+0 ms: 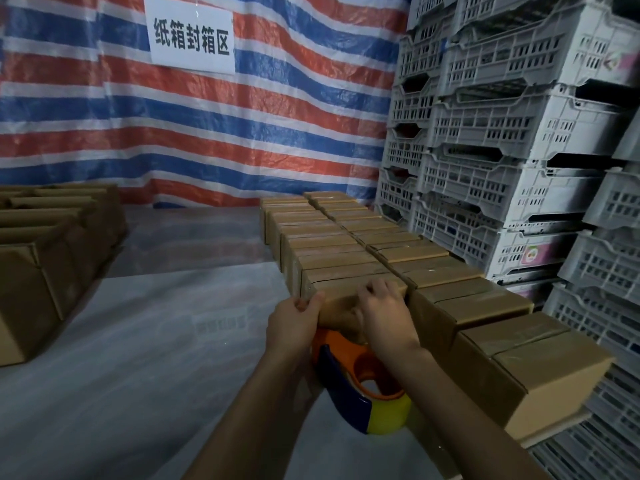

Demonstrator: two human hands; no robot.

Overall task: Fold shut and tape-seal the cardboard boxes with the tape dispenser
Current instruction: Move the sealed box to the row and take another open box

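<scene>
A brown cardboard box [346, 289] stands at the near end of a long double row of closed boxes [349, 233]. My left hand [294, 320] grips its near left corner, thumb on top. My right hand [384, 313] rests on its front top edge with the fingers curled. Just below, between my wrists and against the box front, is an orange and blue tape dispenser [356, 372] with a yellowish tape roll [388, 417]. Which hand, if any, holds the dispenser is hidden.
Several open-topped cardboard boxes [41, 237] stand at the left. Stacked grey plastic crates [502, 133] wall in the right side behind the box row. A red, white and blue striped tarp [277, 133] with a white sign [190, 32] hangs at the back. Pale sheeting [138, 358] covers the floor.
</scene>
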